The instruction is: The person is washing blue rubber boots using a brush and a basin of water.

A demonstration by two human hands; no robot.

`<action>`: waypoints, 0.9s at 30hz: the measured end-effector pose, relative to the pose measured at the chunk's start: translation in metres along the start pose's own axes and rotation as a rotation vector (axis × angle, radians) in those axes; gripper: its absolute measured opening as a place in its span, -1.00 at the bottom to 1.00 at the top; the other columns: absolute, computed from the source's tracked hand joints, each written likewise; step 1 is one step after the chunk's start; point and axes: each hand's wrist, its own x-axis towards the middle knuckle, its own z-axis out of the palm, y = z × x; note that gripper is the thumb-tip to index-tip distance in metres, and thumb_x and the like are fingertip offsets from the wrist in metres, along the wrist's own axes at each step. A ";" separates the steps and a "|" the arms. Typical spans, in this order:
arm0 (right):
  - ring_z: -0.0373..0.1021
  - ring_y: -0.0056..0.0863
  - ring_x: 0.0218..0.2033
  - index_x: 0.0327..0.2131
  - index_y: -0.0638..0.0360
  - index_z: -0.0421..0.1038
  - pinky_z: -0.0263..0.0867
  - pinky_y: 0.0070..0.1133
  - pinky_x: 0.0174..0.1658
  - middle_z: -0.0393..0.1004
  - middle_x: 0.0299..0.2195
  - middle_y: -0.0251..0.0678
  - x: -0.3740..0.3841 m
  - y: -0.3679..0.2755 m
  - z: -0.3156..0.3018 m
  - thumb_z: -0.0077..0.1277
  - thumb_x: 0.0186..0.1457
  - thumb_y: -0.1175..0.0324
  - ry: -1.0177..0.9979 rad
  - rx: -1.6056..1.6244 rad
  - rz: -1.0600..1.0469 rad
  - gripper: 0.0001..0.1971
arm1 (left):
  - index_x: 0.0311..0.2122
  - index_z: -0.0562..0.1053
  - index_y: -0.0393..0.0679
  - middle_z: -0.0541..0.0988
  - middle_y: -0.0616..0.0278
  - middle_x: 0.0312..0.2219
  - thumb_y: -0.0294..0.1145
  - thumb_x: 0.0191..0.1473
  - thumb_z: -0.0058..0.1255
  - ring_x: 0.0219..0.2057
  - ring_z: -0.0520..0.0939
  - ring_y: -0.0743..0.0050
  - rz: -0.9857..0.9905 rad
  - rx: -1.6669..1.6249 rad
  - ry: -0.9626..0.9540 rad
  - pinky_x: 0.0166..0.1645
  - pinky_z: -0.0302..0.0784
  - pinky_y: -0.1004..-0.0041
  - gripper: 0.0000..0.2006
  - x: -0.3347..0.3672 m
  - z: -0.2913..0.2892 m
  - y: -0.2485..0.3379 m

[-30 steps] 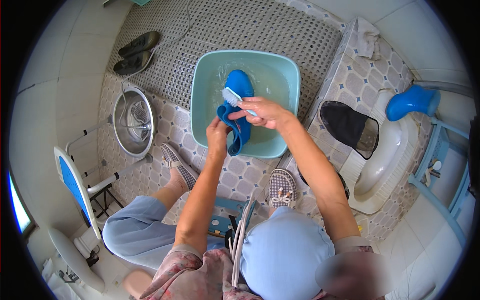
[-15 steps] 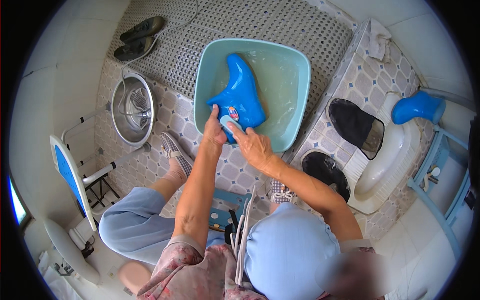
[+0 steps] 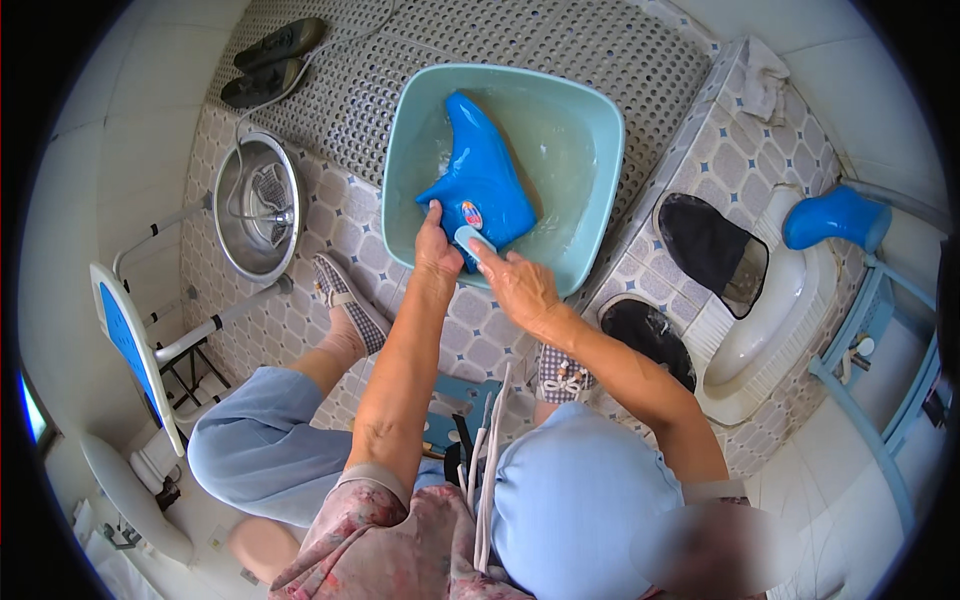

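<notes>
A glossy blue rubber boot (image 3: 485, 170) with a small oval sticker lies on its side in a pale turquoise basin (image 3: 611, 190) of cloudy water. My left hand (image 3: 436, 250) grips the boot at its near edge, fingers partly hidden behind it. Closed around a small light-blue brush (image 3: 470, 238), my right hand (image 3: 520, 292) presses it against the boot just below the sticker. The brush's underside is hidden. To the right, a second blue boot (image 3: 836, 218) lies on its side beyond the squat toilet.
A squat toilet (image 3: 760, 350) is set in the raised tiled step, with a black slipper (image 3: 705, 245) and another black, white-marked shoe (image 3: 650, 343) beside it. At left are a steel bowl (image 3: 296, 205) holding a shower head, dark shoes (image 3: 280, 45) and a folding-legged chair (image 3: 135, 345).
The brush and my right hand have shifted slightly over the boot. Both hands keep their hold, while the whole view has moved a little.
</notes>
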 end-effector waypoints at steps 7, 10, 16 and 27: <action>0.44 -0.14 -0.47 0.16 -0.28 0.30 0.39 -0.26 -0.41 0.40 -0.47 -0.17 0.070 0.026 -0.033 -0.06 0.23 0.25 0.354 -0.228 0.070 -0.59 | 0.15 0.28 -0.28 0.45 0.00 0.07 -0.12 0.31 -0.18 0.07 0.49 0.04 0.050 0.111 0.096 0.17 0.41 -0.01 -0.53 -0.004 0.011 -0.007; 0.43 -0.16 -0.47 0.13 -0.25 0.34 0.39 -0.29 -0.39 0.38 -0.47 -0.20 0.074 0.031 -0.058 -0.03 0.22 0.25 0.553 -0.089 0.120 -0.61 | 0.18 0.26 -0.20 0.43 0.04 0.10 -0.10 0.32 -0.22 0.10 0.48 0.04 0.065 0.167 0.091 0.21 0.38 0.00 -0.54 -0.015 0.007 0.008; 0.46 0.06 -0.31 0.16 -0.01 0.30 0.37 -0.17 -0.20 0.52 -0.35 0.01 0.080 0.061 -0.040 -0.07 0.21 0.33 0.339 0.066 0.177 -0.58 | 0.15 0.24 -0.36 0.45 -0.01 -0.01 -0.18 0.19 0.04 -0.04 0.51 0.15 0.548 0.579 0.330 0.08 0.43 0.30 -0.44 -0.042 0.011 0.002; 0.45 0.10 -0.20 0.08 0.13 0.39 0.35 -0.24 -0.07 0.54 -0.24 0.05 0.084 0.065 -0.030 -0.11 0.20 0.31 0.321 0.194 0.248 -0.62 | -0.02 0.38 -0.18 0.55 0.25 -0.34 -0.10 0.11 0.17 -0.31 0.53 0.39 0.363 0.436 0.293 -0.22 0.48 0.41 -0.55 -0.069 0.024 0.005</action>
